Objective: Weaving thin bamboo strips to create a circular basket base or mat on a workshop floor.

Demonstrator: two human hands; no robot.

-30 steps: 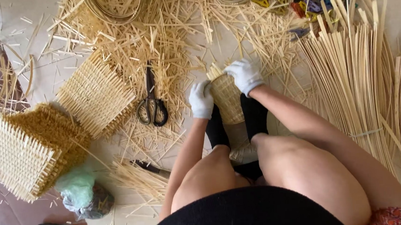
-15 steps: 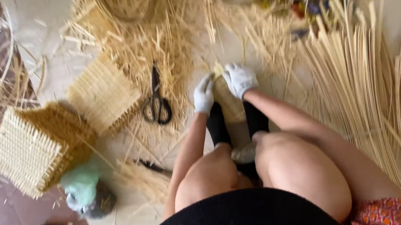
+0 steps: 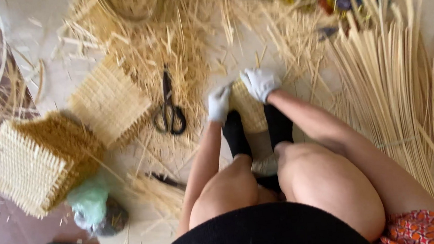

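Observation:
I sit on the floor with my knees up and both hands in white gloves. My left hand (image 3: 219, 103) grips the left edge of a small woven bamboo piece (image 3: 250, 110) that stands between my black-socked feet. On its top right corner rests my right hand (image 3: 260, 82), fingers closed on the weave. Black scissors (image 3: 168, 110) lie on the floor just left of my left hand.
Loose bamboo strips and shavings (image 3: 172, 44) cover the floor ahead. Long strips (image 3: 401, 90) fan out at the right. Two woven square baskets (image 3: 33, 158) (image 3: 108, 101) sit at the left, a green plastic bag (image 3: 89, 205) below them. A round woven rim (image 3: 129, 4) lies at the top.
The view has shifted slightly, sliding the scene to the left and down. Both hands stay on the woven piece in about the same pose.

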